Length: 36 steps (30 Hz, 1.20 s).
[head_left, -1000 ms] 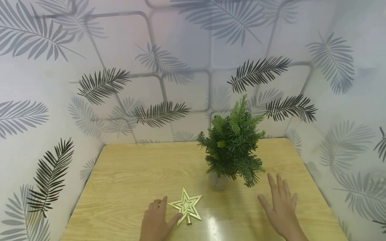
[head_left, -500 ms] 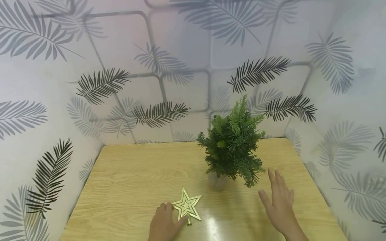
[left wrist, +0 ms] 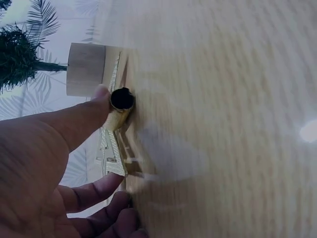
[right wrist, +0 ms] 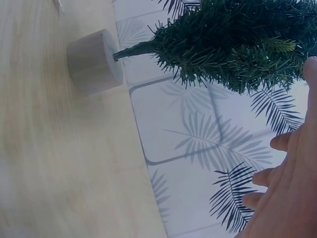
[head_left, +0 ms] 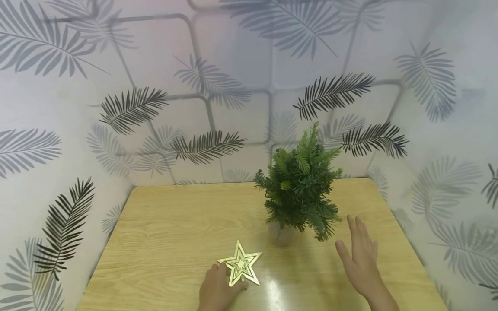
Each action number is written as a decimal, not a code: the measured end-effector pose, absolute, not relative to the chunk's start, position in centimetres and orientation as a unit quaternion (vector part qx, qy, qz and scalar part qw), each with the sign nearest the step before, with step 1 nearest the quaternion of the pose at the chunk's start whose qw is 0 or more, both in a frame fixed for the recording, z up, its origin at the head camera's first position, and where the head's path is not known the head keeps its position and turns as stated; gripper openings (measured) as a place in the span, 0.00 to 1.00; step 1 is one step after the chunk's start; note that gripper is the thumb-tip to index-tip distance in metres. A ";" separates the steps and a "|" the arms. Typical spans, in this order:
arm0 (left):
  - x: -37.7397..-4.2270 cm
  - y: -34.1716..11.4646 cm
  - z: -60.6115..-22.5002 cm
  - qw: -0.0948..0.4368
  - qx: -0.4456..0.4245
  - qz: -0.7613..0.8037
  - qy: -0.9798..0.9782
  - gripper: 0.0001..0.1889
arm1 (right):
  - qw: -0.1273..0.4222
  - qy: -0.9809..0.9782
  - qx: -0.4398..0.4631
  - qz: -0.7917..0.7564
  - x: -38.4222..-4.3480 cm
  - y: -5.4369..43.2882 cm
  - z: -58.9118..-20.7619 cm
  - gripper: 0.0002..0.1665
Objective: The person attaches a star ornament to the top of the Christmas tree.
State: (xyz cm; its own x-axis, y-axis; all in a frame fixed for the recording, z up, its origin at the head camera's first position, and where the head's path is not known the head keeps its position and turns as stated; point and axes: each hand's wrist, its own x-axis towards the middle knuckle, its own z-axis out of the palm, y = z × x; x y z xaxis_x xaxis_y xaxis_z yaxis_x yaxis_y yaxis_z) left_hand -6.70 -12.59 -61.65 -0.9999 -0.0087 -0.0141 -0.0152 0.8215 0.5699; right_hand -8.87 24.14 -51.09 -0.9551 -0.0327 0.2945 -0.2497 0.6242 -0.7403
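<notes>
A gold star tree topper (head_left: 241,264) is low over the table near its front middle. My left hand (head_left: 217,288) pinches it, the thumb at the short tube and the fingers at a left point. In the left wrist view the tube's dark hollow end faces the camera, and the star (left wrist: 114,161) is seen nearly edge-on, slightly tilted against the tabletop. My right hand (head_left: 362,268) is held with straight fingers to the right of a small artificial Christmas tree (head_left: 303,185), holding nothing. That tree stands upright on a round pale base (right wrist: 91,64).
The wood-grain table (head_left: 167,224) meets leaf-patterned wall covering (head_left: 241,116) at the back and on both sides. The tree stands right of the table's middle, behind the star. Bright glare lies on the tabletop just right of the star.
My left hand has moved right onto the star and taken hold of it. The star has shifted and tipped slightly. My right hand has turned a little more edge-on beside the tree.
</notes>
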 end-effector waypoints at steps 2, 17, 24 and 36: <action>-6.8 -12.6 -61.5 0.015 -0.008 0.311 0.950 0.30 | 0.132 -0.891 0.083 0.426 -9.0 24.1 -50.9 0.40; -6.6 -12.9 -60.4 0.071 -0.014 0.414 0.908 0.26 | 0.125 -0.888 0.089 0.434 -9.2 23.8 -50.6 0.40; -6.7 -13.4 -61.1 0.121 -0.026 0.457 0.881 0.19 | 0.112 -0.888 0.086 0.437 -9.1 23.8 -50.7 0.40; -7.0 -14.3 -61.2 0.175 -0.019 0.570 0.803 0.14 | 0.106 -0.887 0.087 0.442 -9.3 23.8 -50.7 0.40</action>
